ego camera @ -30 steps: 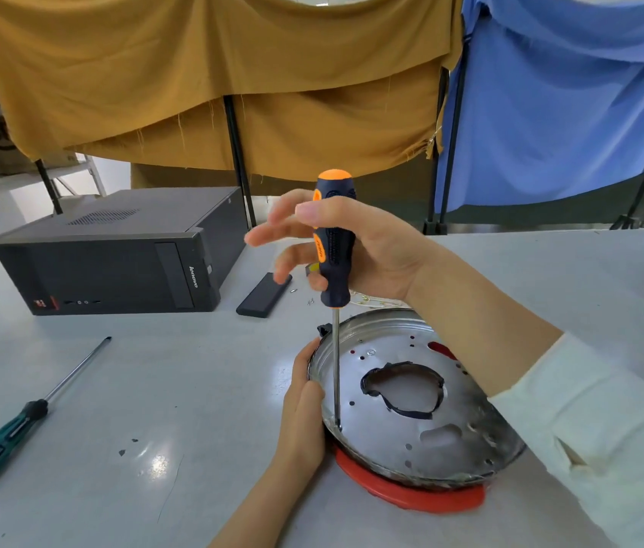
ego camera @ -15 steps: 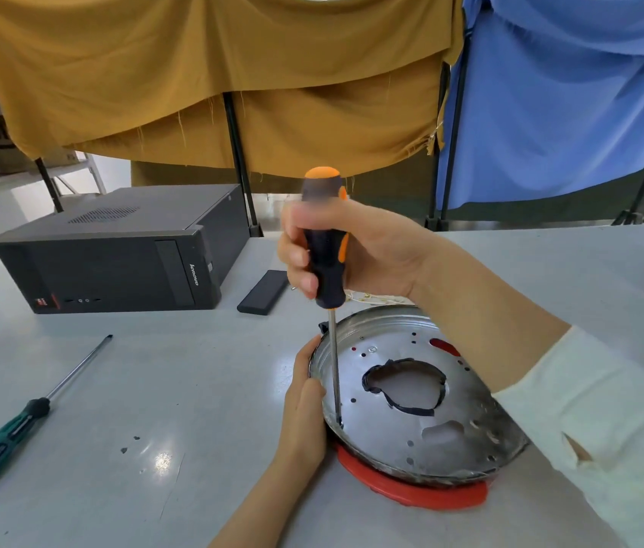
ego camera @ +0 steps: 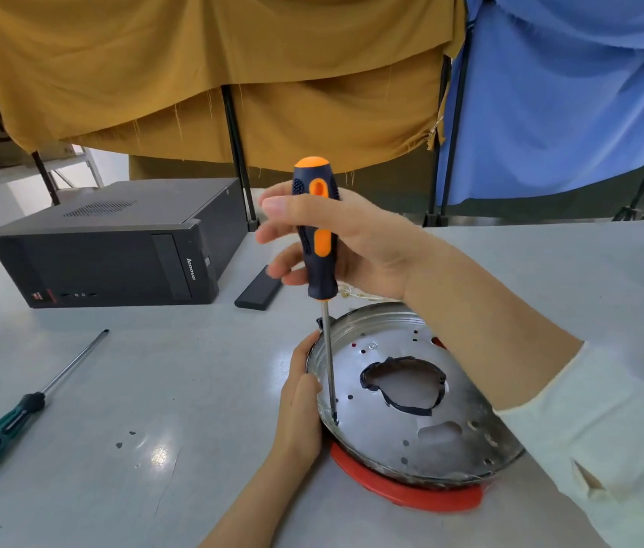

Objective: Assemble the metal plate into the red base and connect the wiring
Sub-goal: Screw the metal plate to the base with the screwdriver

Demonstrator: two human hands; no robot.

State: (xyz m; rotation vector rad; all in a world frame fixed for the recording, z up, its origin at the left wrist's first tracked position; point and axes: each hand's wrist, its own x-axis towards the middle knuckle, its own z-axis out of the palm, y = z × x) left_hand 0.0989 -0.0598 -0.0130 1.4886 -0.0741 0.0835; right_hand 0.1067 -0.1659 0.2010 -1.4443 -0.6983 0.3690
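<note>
My right hand (ego camera: 356, 243) holds the orange-and-navy screwdriver (ego camera: 318, 247) upright over the metal plate (ego camera: 411, 393), palm against the handle, fingers half-uncurled and reaching past it toward the computer case (ego camera: 114, 247); the shaft runs straight down and its tip sits at a hole near the plate's left edge. My left hand (ego camera: 300, 401) rests against that same left rim, thumb along the lip, fingers relaxed and steadying rather than wrapping. The plate lies tilted in the red base (ego camera: 403, 492), which shows only as a crescent below the plate's near edge, on the grey table (ego camera: 193, 389). Half a second earlier my right fingers were curled tight round the handle; now they have loosened and spread, while the tip stays in the same hole. Left of the plate lies a green-handled screwdriver (ego camera: 7, 425), well apart; a black slab (ego camera: 259, 288) lies between the plate and the computer case.
</note>
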